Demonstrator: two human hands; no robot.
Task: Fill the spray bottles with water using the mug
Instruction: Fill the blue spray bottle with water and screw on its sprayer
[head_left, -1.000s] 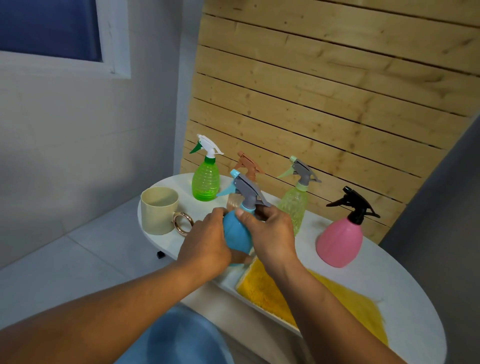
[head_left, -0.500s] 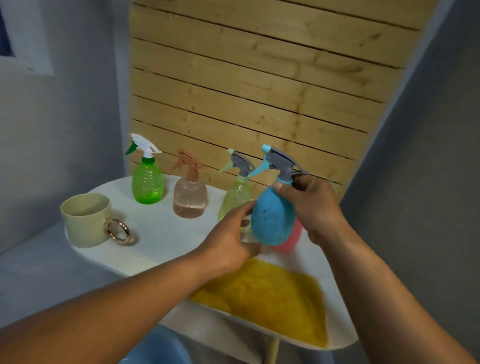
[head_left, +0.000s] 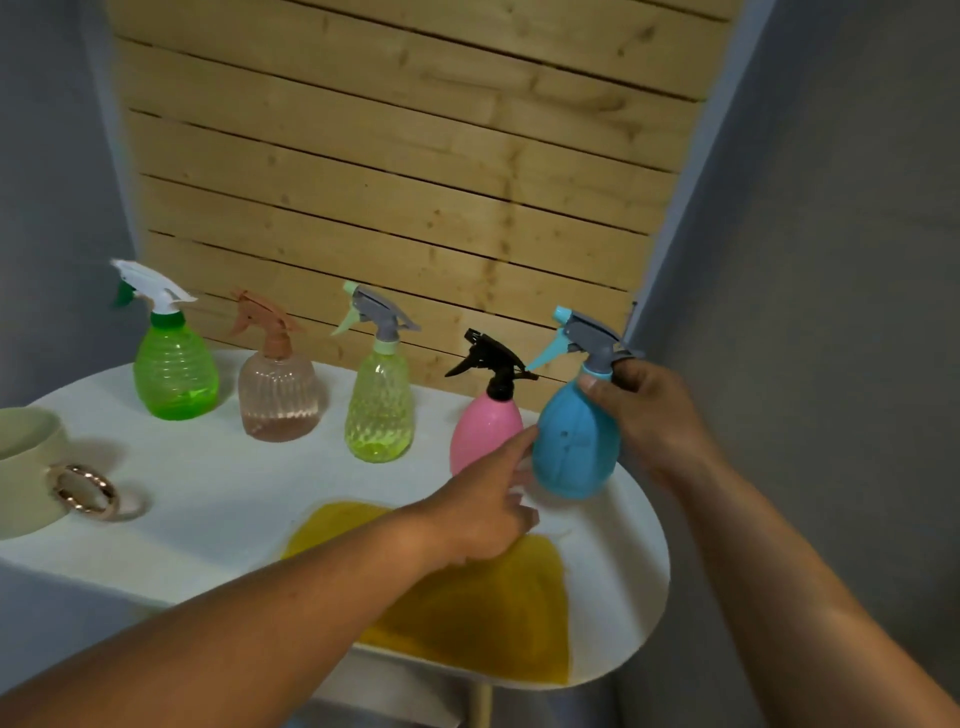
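**Blue bottle upright at right end of the row, mug far left**

- Far left edge of frame: mug (head_left: 26, 467) on the table (head_left: 218, 499), ring handle toward centre. Well apart from both hands.
- Along the back, left to right: green bottle (head_left: 174, 371), peach bottle (head_left: 278, 397), yellow bottle (head_left: 379, 410), pink bottle (head_left: 485, 431). All upright, spray heads on.
- Lower centre: yellow cloth (head_left: 467, 597) on the table.
- Centre right: left hand (head_left: 483, 512), fingers loosely extended, tips touching the blue bottle (head_left: 576, 447) low on its side; gripping nothing.
- Right: right hand (head_left: 649, 410) curled round the blue bottle's neck under the trigger. Long axis near vertical, nozzle pointing left, base at or just above the table; cannot tell which.
- Judgement: the left hand is the nearer to the mug.
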